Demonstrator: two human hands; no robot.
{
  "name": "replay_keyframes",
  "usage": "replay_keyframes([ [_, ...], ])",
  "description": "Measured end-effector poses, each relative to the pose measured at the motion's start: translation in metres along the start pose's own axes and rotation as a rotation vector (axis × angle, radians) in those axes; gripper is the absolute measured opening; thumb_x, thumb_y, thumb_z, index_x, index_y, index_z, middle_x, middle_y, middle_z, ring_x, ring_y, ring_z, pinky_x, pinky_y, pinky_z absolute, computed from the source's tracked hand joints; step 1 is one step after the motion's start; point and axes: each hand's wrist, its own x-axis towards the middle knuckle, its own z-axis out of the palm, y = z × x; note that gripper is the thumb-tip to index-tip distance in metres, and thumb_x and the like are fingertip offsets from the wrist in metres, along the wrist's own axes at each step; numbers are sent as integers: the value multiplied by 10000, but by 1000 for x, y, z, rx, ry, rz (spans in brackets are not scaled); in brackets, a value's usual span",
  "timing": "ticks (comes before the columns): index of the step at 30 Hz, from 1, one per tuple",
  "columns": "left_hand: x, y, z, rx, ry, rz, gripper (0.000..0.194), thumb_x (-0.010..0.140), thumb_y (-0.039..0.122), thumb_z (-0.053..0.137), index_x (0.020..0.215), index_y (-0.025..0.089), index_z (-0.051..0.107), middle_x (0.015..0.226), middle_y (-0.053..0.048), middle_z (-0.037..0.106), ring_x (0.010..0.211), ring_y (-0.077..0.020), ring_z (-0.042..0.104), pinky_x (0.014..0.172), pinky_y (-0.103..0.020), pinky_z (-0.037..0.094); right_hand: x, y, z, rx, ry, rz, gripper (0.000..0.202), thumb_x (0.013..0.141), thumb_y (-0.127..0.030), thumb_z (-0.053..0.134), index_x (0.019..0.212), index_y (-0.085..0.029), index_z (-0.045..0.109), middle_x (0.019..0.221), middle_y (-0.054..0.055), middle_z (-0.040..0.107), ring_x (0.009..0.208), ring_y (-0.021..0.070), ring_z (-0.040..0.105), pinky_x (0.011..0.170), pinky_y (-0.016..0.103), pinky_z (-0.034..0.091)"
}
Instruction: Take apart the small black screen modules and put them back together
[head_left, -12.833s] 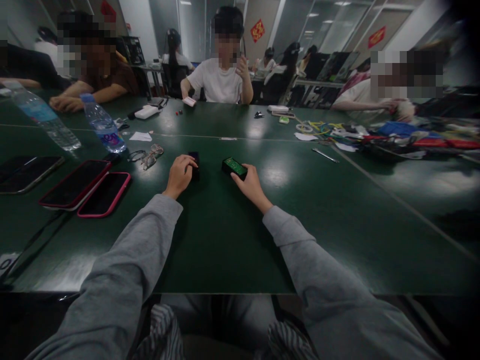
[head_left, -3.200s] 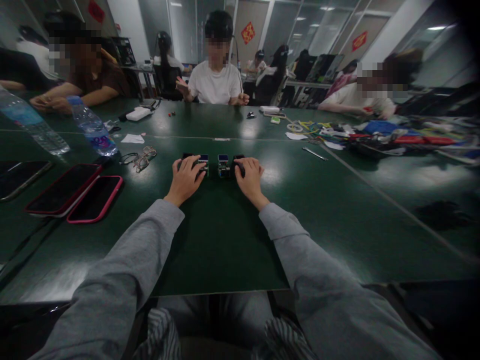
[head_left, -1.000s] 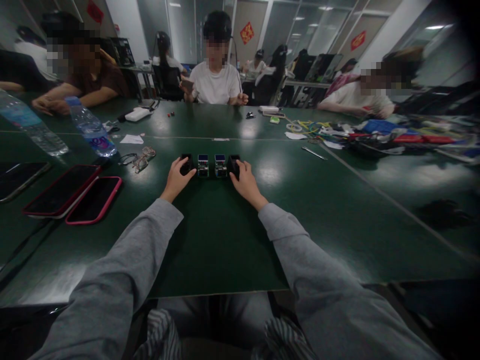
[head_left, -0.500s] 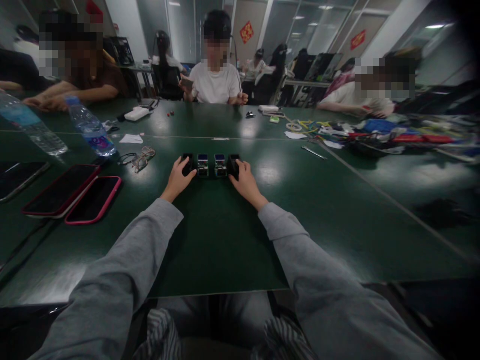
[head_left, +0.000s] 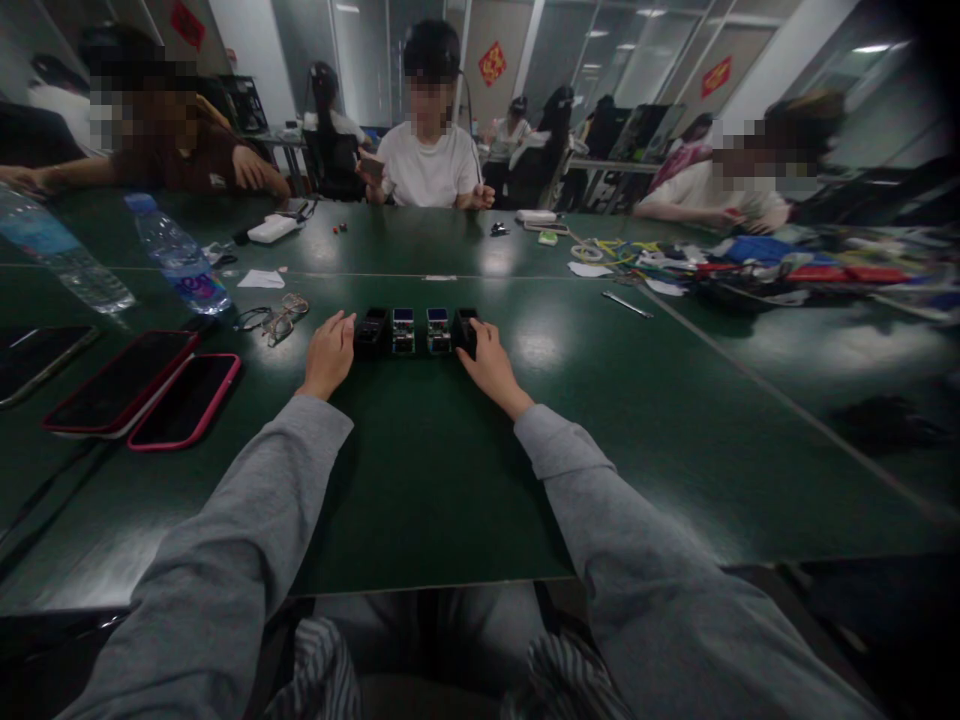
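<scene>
In the head view a short row of small devices sits on the green table [head_left: 420, 480]. Two circuit boards with little screens, a left circuit board [head_left: 403, 332] and a right circuit board [head_left: 438, 332], are in the middle. A black case stands at each end: a left black case [head_left: 370, 334] and a right black case [head_left: 464, 328]. My left hand [head_left: 328, 355] is open just left of the left case, its fingers stretched forward and holding nothing. Around the right case, thumb and fingers of my right hand [head_left: 489, 362] are closed; they partly hide it.
To the left are glasses [head_left: 281, 322], a pink-cased phone [head_left: 187, 400], a dark red phone [head_left: 124, 380] and a water bottle [head_left: 180, 260]. A thin metal tool [head_left: 628, 305] and a pile of cables [head_left: 787, 265] lie to the right. People sit across the table.
My left hand has let go of the left black case and moved left, uncovering it. My right hand stays on the right case. The person at far left has spread their arms.
</scene>
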Motion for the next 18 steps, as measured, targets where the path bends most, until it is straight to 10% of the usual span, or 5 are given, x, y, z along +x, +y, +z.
replay_keyframes([
  [18,-11,30,-9,263,-18,-88,528,1008,477,247,1198,187,645,943,-146,716,919,-303,672,856,-442,482,1,-2,1,-15,-12,3,632,897,-321,543,1474,-136,361,1422,215,403,1222,343,565,1005,519,511],
])
